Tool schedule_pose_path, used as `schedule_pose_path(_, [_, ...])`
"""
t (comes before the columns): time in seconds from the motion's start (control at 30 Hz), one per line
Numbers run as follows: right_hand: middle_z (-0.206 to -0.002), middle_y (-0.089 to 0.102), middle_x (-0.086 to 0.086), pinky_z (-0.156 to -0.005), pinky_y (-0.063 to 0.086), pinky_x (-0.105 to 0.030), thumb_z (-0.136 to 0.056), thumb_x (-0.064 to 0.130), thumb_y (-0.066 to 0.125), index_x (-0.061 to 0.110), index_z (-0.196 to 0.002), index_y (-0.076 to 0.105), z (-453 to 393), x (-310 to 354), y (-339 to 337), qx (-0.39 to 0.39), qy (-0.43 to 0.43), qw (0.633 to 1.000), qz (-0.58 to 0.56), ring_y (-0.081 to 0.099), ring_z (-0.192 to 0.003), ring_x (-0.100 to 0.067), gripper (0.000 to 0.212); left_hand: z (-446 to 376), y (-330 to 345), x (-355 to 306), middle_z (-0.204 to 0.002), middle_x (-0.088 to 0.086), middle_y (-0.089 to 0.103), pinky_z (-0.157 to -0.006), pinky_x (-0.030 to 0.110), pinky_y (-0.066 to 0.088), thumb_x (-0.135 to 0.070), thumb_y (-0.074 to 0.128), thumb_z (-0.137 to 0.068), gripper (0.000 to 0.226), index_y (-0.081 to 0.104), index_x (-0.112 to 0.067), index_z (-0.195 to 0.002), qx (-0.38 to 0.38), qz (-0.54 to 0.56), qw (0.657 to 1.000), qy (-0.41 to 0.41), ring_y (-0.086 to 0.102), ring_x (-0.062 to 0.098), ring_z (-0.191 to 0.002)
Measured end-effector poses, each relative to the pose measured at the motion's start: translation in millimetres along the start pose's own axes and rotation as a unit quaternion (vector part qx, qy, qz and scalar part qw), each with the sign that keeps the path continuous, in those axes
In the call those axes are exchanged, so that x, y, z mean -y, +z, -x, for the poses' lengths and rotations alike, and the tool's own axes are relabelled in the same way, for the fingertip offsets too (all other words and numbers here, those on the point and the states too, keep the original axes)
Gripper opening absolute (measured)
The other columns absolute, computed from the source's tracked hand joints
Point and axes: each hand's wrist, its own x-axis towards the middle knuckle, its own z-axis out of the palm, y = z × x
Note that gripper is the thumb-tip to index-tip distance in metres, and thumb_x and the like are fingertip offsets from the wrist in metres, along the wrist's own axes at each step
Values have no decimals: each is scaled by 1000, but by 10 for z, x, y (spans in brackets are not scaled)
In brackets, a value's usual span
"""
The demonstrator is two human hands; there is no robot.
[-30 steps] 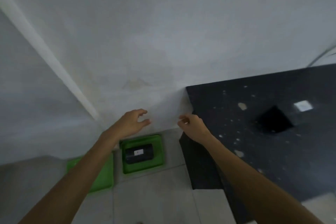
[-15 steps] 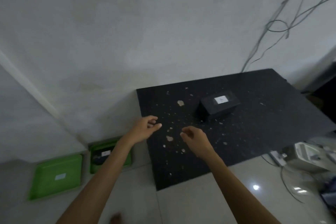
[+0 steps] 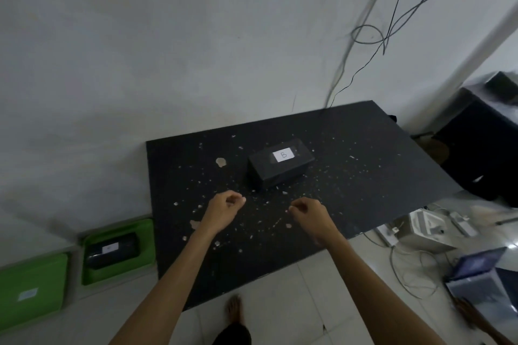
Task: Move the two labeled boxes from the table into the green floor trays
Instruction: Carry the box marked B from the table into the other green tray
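Observation:
A black box with a white label marked B point(image 3: 280, 166) lies on the speckled black table point(image 3: 364, 165), near its middle. My left hand point(image 3: 224, 211) and my right hand point(image 3: 309, 211) hover over the table just in front of the box, apart from it, fingers loosely curled and holding nothing. On the floor at the left stand two green trays. The nearer tray point(image 3: 147, 244) holds a second black labeled box point(image 3: 112, 251). The far-left tray point(image 3: 36, 274) holds only a small white label.
Cables hang down the white wall point(image 3: 364, 36) behind the table. A black cabinet point(image 3: 482, 148) stands at the right. White devices point(image 3: 426, 228), cords and a laptop point(image 3: 476, 269) lie on the tiled floor at the right. My bare foot point(image 3: 234, 311) is below the table's front edge.
The view has swung right from the floor trays to the table. Both hands have moved over the table toward the box marked B, still holding nothing.

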Motion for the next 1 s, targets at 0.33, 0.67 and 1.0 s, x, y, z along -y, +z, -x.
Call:
schedule_pose_path(0.33, [-100, 71, -2, -88, 58, -38, -95, 28, 58, 13, -114, 69, -1077, -129, -489, 37, 9, 995, 94, 68, -91, -17, 26, -1054, 615, -433, -156, 12, 38, -110, 41, 39, -57, 65, -86, 87, 32, -14, -154, -108, 59, 985, -121, 43, 28, -140])
schedule_pose_path(0.67, [-155, 32, -19, -111, 37, -55, -95, 44, 58, 12, -154, 24, -2192, -92, -815, 63, -13, 978, 197, 33, -143, -38, 75, -1705, 1071, -711, -166, 15, 15, -121, 48, 25, -67, 68, -77, 121, -2, -14, -160, -152, 118, 953, -235, 24, 34, -151])
schedule_pose_path(1.0, [-149, 43, -20, -108, 41, -55, -90, 51, 60, 7, -151, 30, -2735, -215, -788, 93, 28, 982, 160, 45, -136, -40, 81, -1804, 1228, -752, -146, 11, 52, -113, 41, 40, -49, 69, -87, 77, 41, -11, -147, -213, 151, 938, -227, 49, 30, -135])
